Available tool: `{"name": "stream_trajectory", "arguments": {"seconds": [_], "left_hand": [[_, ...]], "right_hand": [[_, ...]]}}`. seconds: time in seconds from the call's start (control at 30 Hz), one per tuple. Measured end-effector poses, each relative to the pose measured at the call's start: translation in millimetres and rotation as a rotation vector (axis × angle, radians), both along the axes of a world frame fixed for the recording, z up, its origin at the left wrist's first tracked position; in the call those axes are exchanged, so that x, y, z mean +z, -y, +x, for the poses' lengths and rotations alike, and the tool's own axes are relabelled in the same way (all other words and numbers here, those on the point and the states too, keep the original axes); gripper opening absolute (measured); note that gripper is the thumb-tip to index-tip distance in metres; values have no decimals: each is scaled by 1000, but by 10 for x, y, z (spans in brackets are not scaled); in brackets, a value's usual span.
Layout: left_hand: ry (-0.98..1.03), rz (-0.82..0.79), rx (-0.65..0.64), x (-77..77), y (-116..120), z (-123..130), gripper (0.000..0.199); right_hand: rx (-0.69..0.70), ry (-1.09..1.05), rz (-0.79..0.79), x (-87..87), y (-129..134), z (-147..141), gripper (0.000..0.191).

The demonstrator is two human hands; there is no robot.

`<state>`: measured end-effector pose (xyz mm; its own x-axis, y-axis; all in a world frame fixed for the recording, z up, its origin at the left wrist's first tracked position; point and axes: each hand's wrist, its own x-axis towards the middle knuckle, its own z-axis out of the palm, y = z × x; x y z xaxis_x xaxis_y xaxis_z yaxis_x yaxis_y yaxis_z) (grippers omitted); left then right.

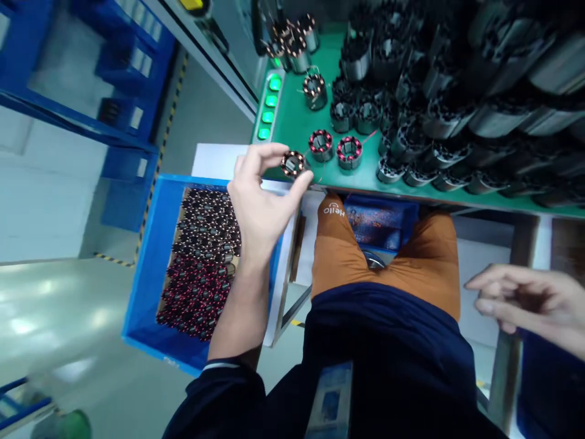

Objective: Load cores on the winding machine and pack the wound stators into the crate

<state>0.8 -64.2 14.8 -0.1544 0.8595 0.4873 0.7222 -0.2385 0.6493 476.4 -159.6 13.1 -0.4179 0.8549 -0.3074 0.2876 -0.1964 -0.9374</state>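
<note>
My left hand [267, 201] pinches a copper-wound stator [292, 164] between thumb and fingers, at the left front corner of the green bench top [292, 122]. Just right of it stand two stators with red windings, one [320, 145] nearer the hand and another [350, 152] with a red wire trailing from it. Behind them is a copper-wound stator [315, 91] with loose wire ends. My right hand [534, 302] hangs at the right, beside my leg and away from the bench, fingers apart and slightly curled, with nothing in it.
A blue crate [141, 274] at the left holds many copper-wound and red-wound stators. Dark cores [443, 116] crowd the bench's right side. A strip of green-lit buttons [269, 100] runs along its left edge. Beneath the bench lies a blue bin [381, 222].
</note>
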Motion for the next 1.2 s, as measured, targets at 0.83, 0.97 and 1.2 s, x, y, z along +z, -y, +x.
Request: {"name": "stream_trajectory", "arguments": {"seconds": [0.83, 0.97, 1.2], "left_hand": [[-63, 93, -316, 681, -1028, 145, 27], [263, -13, -651, 909, -99, 680, 57], [200, -63, -899, 632, 430, 1140, 60]], "right_hand": [[-6, 122, -183, 106, 377, -604, 46], [-282, -176, 62, 548, 103, -818, 37], [-162, -391, -229, 646, -198, -1024, 87]]}}
